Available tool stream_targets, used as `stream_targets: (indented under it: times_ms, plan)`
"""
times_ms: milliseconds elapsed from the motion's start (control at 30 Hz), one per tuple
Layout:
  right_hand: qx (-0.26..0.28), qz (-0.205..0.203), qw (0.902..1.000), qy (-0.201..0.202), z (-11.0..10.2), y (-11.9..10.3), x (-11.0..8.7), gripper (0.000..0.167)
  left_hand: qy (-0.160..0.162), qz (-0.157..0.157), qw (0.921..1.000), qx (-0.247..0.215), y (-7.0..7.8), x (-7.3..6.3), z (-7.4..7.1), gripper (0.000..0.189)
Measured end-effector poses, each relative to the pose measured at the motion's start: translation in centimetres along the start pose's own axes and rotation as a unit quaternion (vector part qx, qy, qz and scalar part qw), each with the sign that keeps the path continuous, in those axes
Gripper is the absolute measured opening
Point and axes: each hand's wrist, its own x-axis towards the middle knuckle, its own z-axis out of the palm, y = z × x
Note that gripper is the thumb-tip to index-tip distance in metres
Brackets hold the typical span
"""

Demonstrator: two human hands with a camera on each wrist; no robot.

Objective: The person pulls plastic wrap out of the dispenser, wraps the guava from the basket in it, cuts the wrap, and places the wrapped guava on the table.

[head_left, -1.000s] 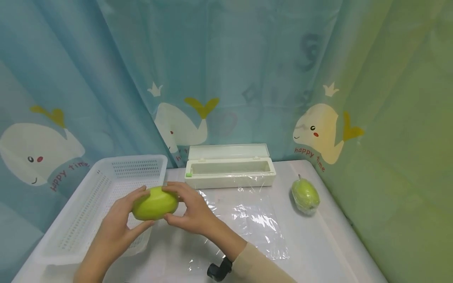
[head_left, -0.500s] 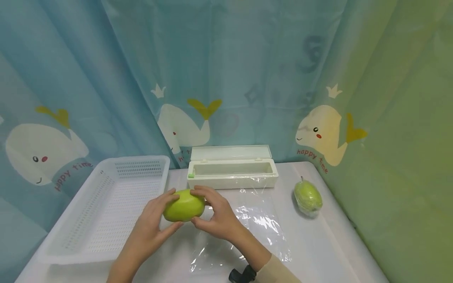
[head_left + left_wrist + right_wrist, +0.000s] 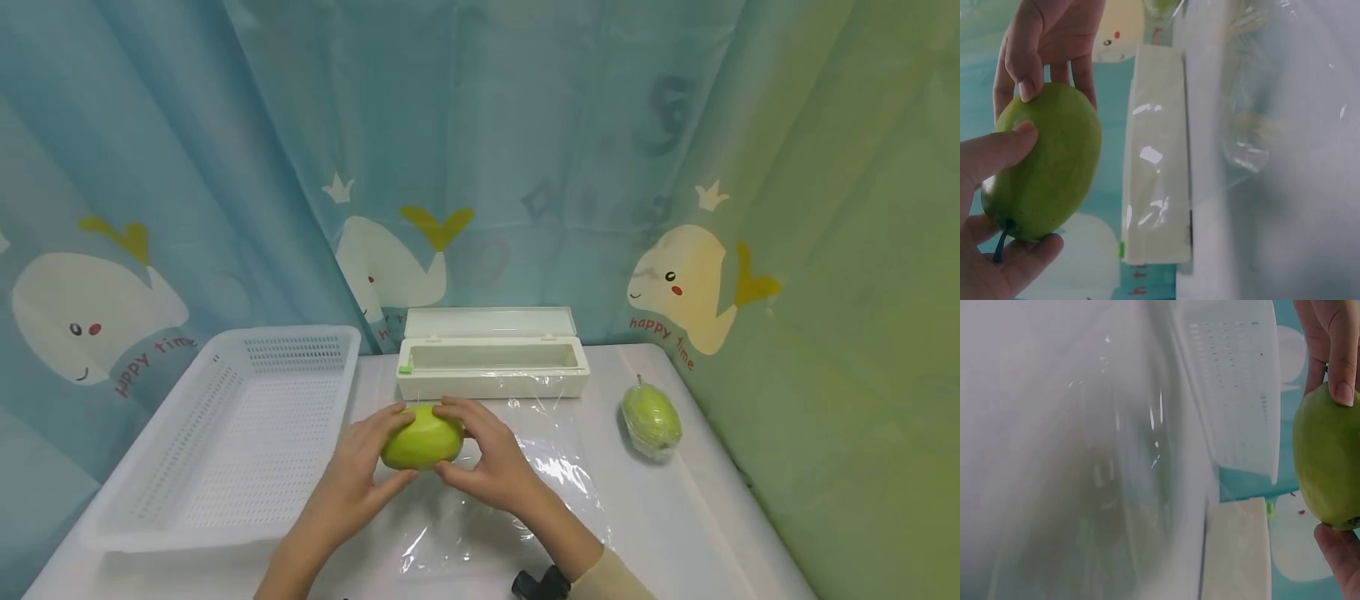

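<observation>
A green pear point(image 3: 422, 440) is held level over the table, between both hands. My left hand point(image 3: 351, 477) grips its stem end, and my right hand point(image 3: 491, 457) grips the other end. The left wrist view shows the dark stem of the pear point(image 3: 1054, 165) beside the left fingers. Below the hands a sheet of clear plastic wrap point(image 3: 558, 462) lies spread on the table, running up over the front of a white wrap dispenser box point(image 3: 491, 386) whose lid is raised. Farther right rests a second pear point(image 3: 651, 419), covered in plastic wrap.
A white perforated basket point(image 3: 258, 450) stands on the left of the white table point(image 3: 720, 517). Behind the table hangs a blue curtain point(image 3: 510, 167) with whale prints. On the right a green curtain point(image 3: 862, 292) runs along the table's edge.
Both hands have carried the pear to the right, from beside the basket to over the sheet of plastic wrap. The wrapped pear and the dispenser box have stayed put.
</observation>
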Motion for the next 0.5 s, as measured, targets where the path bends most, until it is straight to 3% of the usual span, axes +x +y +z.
stream_targets:
  times_ms: [200, 500]
  plan:
    - [0.004, 0.016, 0.9998, -0.009, -1.0, 0.3, -0.8, 0.063, -0.004, 0.006, 1.0, -0.004, 0.4, 0.3, 0.8, 0.072]
    - [-0.004, 0.037, 0.9993, -0.007, -2.1, 0.9, -2.1, 0.065, -0.043, 0.001, 0.9988, -0.023, 1.0, 0.9, 1.7, 0.069]
